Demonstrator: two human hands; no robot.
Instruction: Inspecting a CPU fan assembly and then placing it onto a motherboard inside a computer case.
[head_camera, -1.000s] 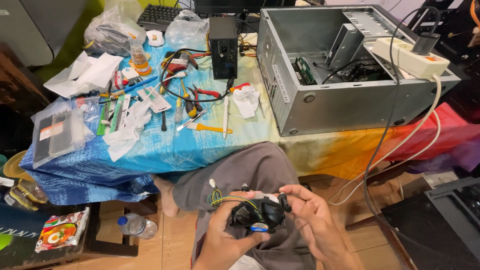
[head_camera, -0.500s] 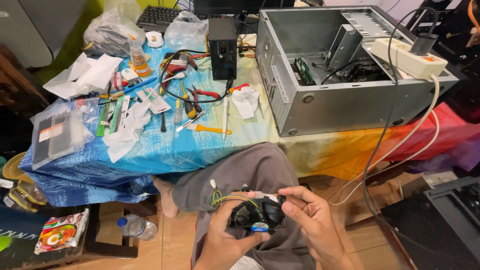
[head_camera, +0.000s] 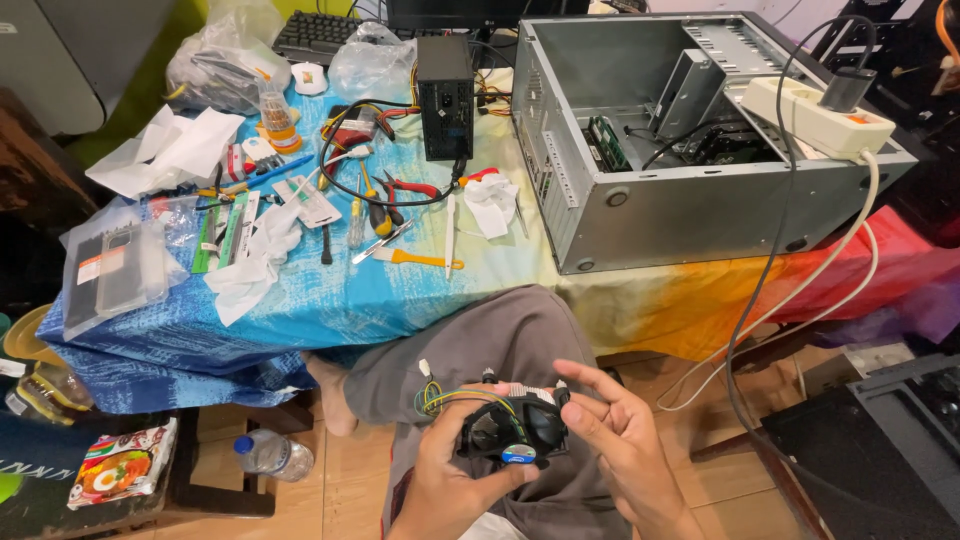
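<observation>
1. Head view: the biggest thing is the open grey computer case (head_camera: 690, 190), lying on its side well above and beyond both hands, up and to the right of the right hand (head_camera: 615, 445). A white power strip (head_camera: 815, 115) rests on its top edge.
2. The table with its blue-to-orange cloth (head_camera: 400, 290) spreads across the space above the hands; its near edge hangs just above the person's grey-clad knee (head_camera: 500, 335).
3. A black power supply box (head_camera: 445, 85) stands upright far above the left hand (head_camera: 450, 480), with a black cable looping from it.
4. Up and to the left of the left hand, well apart, lie crumpled white tissues (head_camera: 165, 150), clear plastic packets (head_camera: 115, 265), red-handled pliers (head_camera: 410, 187) and a yellow-handled tool (head_camera: 420, 260).
5. Down to the left of the left hand, on the floor, a plastic water bottle (head_camera: 270, 455) lies beside a noodle packet (head_camera: 122, 475).
6. The black cooling fan (head_camera: 515, 430) sits over the lap, between the two hands. The left hand is clamped on it from below and the left, thumb across its front near the small round blue hub sticker.
7. The right hand is spread apart, fingers loose, fingertips touching the fan's right edge.
8. Thin coloured wires (head_camera: 445, 395) curl from the fan's upper left, just above the left hand.
</observation>
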